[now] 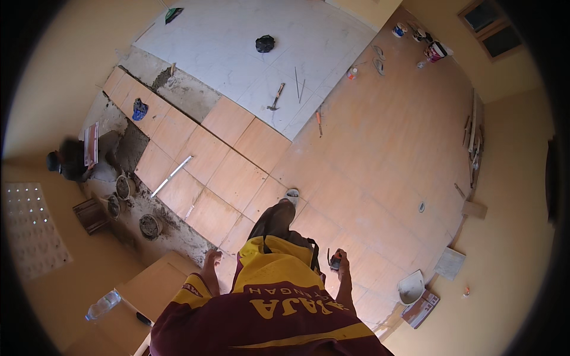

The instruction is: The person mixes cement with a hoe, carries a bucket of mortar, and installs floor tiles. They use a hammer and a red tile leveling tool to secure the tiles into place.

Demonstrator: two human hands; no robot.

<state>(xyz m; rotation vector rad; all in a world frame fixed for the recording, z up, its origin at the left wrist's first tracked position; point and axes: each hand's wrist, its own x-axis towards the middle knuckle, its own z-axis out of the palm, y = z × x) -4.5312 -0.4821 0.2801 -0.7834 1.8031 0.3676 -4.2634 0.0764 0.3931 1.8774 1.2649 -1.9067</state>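
I stand on a floor of tan tiles [380,148], seen from above over my maroon and yellow shirt. My right hand [340,263] hangs at my side, shut on a small red and black tool [335,261]. My left hand [211,258] hangs by my hip, just beside the corner of a stack of tan tiles [155,283]. Nothing shows in it, and its fingers are too small to read. One of my feet [279,215] steps forward near a small white object [292,193] on the floor.
Another person [70,159] crouches at the left holding a tile beside a grey mortar bed [178,234] with mortar buckets [150,226]. A white straightedge [172,176], a hammer [275,97], a plastic bottle [103,304] and a white basin [411,287] lie around.
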